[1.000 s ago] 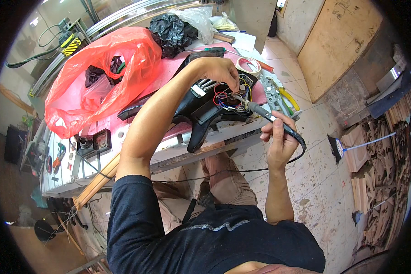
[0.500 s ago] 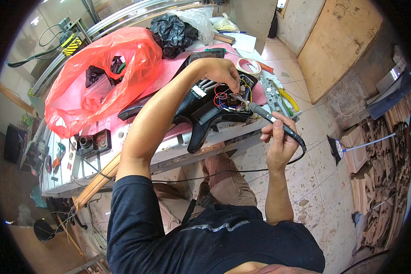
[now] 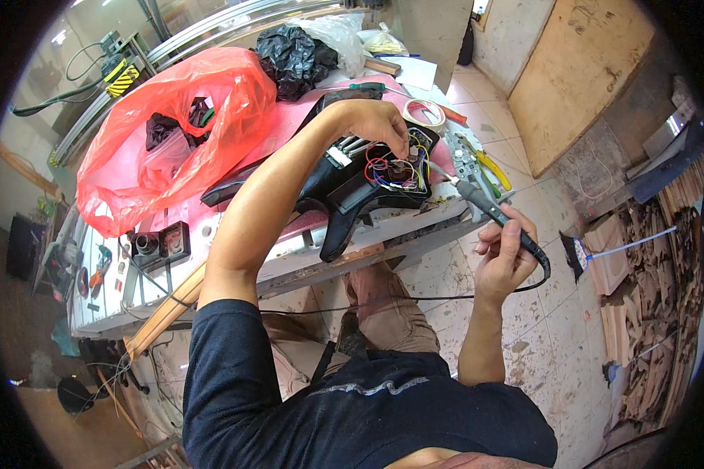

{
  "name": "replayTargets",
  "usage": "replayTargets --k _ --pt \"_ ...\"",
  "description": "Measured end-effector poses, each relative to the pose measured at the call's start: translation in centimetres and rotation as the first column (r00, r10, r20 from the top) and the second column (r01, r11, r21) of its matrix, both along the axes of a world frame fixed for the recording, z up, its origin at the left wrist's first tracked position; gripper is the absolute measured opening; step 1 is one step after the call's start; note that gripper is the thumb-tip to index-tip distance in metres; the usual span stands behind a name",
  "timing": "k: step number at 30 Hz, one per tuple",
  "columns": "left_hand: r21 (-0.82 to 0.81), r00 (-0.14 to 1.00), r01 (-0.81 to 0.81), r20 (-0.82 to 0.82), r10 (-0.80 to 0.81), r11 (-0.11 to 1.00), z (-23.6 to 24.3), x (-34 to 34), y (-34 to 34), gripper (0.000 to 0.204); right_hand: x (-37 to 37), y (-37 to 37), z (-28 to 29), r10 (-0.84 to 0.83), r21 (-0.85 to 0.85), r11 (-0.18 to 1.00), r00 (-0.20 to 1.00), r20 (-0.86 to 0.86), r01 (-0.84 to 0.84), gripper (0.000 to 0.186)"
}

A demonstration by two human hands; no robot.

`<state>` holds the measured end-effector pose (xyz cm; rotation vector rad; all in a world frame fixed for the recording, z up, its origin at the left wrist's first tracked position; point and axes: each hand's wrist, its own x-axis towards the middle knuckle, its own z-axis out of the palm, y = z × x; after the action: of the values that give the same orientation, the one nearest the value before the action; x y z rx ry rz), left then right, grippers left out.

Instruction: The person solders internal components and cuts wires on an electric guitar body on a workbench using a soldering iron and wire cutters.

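My left hand [image 3: 379, 125] reaches over a black instrument-like body [image 3: 344, 222], its fingers pinched at an open cavity full of red, yellow and blue wires [image 3: 382, 176]; what they grip is too small to tell. My right hand [image 3: 504, 250] holds a black corded soldering iron [image 3: 477, 197], its metal tip just right of the cavity. A roll of pale tape [image 3: 435, 109], a red-handled tool [image 3: 455, 116], wire strippers [image 3: 465, 168] and yellow-handled pliers [image 3: 494, 170] lie close by on a pink sheet [image 3: 305, 109] over the white bench.
A red plastic bag [image 3: 227, 172], a black bag [image 3: 285, 62] and a clear bag [image 3: 336, 35] cover the back and left. A black housing [image 3: 172, 242] and small tools sit at bench left. Wood pieces [image 3: 614, 266] and a blue-handled broom [image 3: 630, 243] are right, beside a wooden panel [image 3: 567, 78].
My right hand has moved right and slightly down with the soldering iron, drawing its tip back from the wired cavity. My left hand has barely moved.
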<state>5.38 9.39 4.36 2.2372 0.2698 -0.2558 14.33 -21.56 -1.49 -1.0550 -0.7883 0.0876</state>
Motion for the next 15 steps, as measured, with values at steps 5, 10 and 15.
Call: replayTargets --k 5,10,15 --pt "-0.001 1.000 -0.007 -0.004 0.007 1.000 -0.06 0.09 -0.02 0.024 0.55 -0.03 0.59 -0.029 0.011 1.000 1.000 0.003 0.029 0.026" --pt "0.031 0.999 -0.020 -0.026 0.021 0.999 0.37 0.18 -0.44 0.025 0.76 0.03 0.45 -0.035 0.009 0.999 0.999 -0.002 0.035 0.026" --pt "0.034 0.998 -0.040 -0.042 0.041 0.999 -0.13 0.25 0.02 0.025 0.92 0.08 0.41 -0.063 -0.018 0.998 0.998 0.000 0.063 0.027"
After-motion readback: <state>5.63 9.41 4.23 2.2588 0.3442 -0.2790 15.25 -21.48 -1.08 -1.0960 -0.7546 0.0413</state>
